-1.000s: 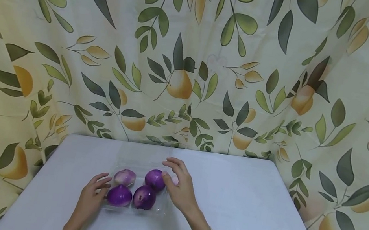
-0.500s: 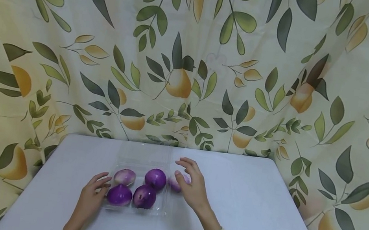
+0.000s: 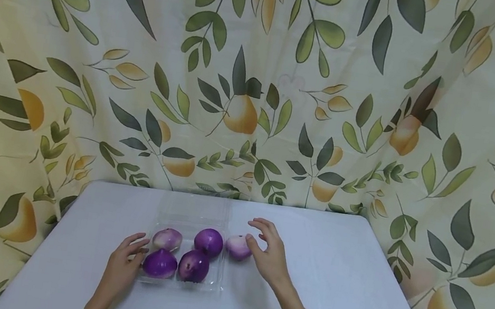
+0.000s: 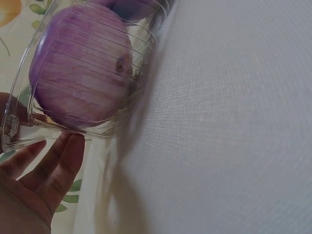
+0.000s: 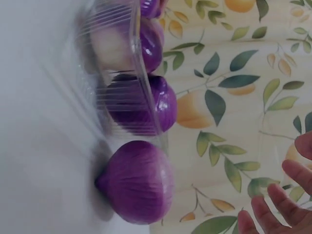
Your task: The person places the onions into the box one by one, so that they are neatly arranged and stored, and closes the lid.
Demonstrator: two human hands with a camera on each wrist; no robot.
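- Behind everything hangs a cream fabric backdrop point(image 3: 260, 71) printed with green leaves and yellow pears; it drapes in soft folds round the back and both sides, and no writing or label can be read anywhere.
- Next comes the flat white table point(image 3: 351, 298), matte, with a fine woven grain that shows in the left wrist view.
- On its near middle sits a clear ribbed plastic clamshell tray point(image 3: 183, 278) with thin, glossy walls, its lid lying open behind it.
- Four round purple onions sit inside: a pale one point(image 3: 167, 238) at back left, a deep purple one point(image 3: 208, 241) at back right, a bright violet one point(image 3: 160, 263) at front left and a dark one point(image 3: 193, 265) at front right. Their skins are smooth and faintly striped.
- One more pale purple-and-white onion point(image 3: 238, 246) rests on the table just beside the tray's right wall, outside it.
- By that loose onion, the right hand point(image 3: 271, 257) holds nothing, its fingers relaxed and spread, the fingertips just beside the onion; contact cannot be told.
- At the tray's left wall, the left hand point(image 3: 122, 264) rests with straight fingers point(image 4: 63, 161) against the plastic, not clenched round it.
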